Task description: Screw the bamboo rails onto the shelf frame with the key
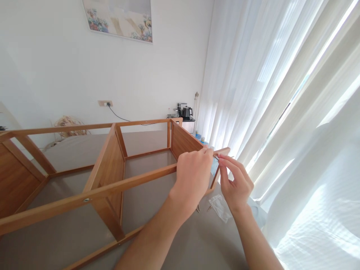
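A: What lies nearest the camera?

B: The person's left forearm (152,238) and right forearm (260,240), reaching from the bottom edge.

A: And the hands?

B: The left hand (192,176) is curled over the right-hand end of the wooden frame (140,180); its fingertips are hidden, so one cannot tell what they grip. The right hand (236,182) is nearly closed, pinching a thin metal piece (216,158) between thumb and fingers, right at that end.

A: Where is the frame?

B: It lies on the grey-brown surface (213,243), stretching from the left edge to the hands. A round metal fitting (86,200) sits in its near rail.

A: Anything readable?

B: A clear plastic bag (221,207) lies below the right hand, beside a small screw (209,208); any print on it is too small to read, as is any brand on the black kettle (186,111) by the wall.
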`<state>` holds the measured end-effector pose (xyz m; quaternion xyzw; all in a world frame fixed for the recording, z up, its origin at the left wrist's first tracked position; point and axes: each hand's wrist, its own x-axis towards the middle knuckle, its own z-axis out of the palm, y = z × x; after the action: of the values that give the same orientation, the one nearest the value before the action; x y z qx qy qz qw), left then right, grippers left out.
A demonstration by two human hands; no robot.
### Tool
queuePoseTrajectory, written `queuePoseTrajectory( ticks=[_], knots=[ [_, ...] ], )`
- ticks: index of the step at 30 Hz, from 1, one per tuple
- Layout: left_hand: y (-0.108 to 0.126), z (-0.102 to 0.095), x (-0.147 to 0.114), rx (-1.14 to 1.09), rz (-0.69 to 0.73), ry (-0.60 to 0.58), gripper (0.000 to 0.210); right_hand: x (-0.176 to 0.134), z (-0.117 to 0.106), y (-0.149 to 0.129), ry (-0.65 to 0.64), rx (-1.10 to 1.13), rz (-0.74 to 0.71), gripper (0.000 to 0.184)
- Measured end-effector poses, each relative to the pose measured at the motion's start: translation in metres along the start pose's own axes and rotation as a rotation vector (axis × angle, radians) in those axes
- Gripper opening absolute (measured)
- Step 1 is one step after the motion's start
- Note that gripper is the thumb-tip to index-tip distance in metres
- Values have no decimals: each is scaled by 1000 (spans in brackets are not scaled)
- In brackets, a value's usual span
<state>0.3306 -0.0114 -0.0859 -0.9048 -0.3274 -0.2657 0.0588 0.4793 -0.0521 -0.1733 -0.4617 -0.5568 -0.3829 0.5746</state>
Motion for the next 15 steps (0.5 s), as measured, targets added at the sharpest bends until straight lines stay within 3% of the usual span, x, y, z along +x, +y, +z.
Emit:
queuePoseTrajectory(
  ticks=[7,15],
  knots=[
    [0,-1,-1,-11,11,-7,19,-1,-3,2,-31,17,22,36],
    [-1,0,-1,-17,9,-19,21,-3,-2,-1,-20,6,79,26]
  ],
)
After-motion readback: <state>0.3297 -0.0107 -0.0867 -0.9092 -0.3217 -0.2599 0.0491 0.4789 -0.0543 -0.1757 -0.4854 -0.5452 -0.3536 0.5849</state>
